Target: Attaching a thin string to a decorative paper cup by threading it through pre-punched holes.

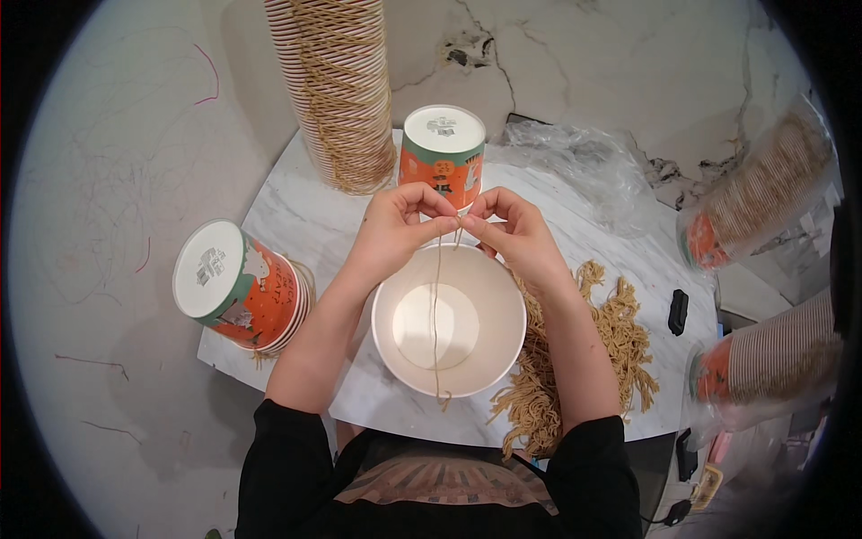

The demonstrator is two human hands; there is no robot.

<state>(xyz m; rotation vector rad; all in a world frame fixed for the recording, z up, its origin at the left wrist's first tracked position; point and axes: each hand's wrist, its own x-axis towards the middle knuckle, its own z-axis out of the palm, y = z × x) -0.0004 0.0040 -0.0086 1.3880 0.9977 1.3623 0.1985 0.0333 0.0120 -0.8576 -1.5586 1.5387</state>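
Above the far rim of a white paper bucket, both my hands pinch a thin tan cord. My left hand and my right hand meet fingertip to fingertip at the cord's upper part. From there the cord hangs down across the bucket's open mouth to its near rim, where a small knot shows. The bucket stands upright with nothing else visible inside. By my right forearm lies a heap of tan cords, partly hidden under the arm.
Beyond my hands stands an upturned orange-and-green bucket. A tall stack of corded buckets rises at the back left, a tipped short stack lies left. Clear plastic wrap, a black object and wrapped bucket stacks are on the right.
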